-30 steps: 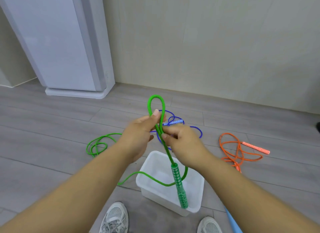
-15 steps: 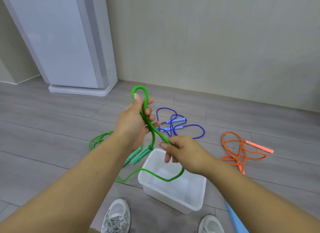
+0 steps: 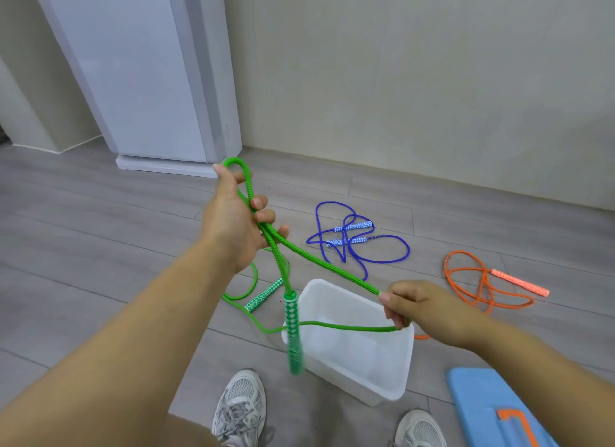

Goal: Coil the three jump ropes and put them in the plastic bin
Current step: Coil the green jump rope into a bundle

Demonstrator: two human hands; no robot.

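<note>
My left grip (image 3: 233, 227) is clamped on a folded loop of the green rope (image 3: 319, 263), held above the bin (image 3: 349, 356). My right grip (image 3: 419, 305) pinches the strand further along. The rope looks light and limp, so I'd gather it close to the loop. The dangling handle (image 3: 293, 333) may swing.

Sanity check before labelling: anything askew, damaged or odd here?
Nothing damaged or spilled. The blue rope and orange rope lie in loose tangles on the floor. The green rope runs from the left hand to the right hand, one handle dangling by the bin.
</note>
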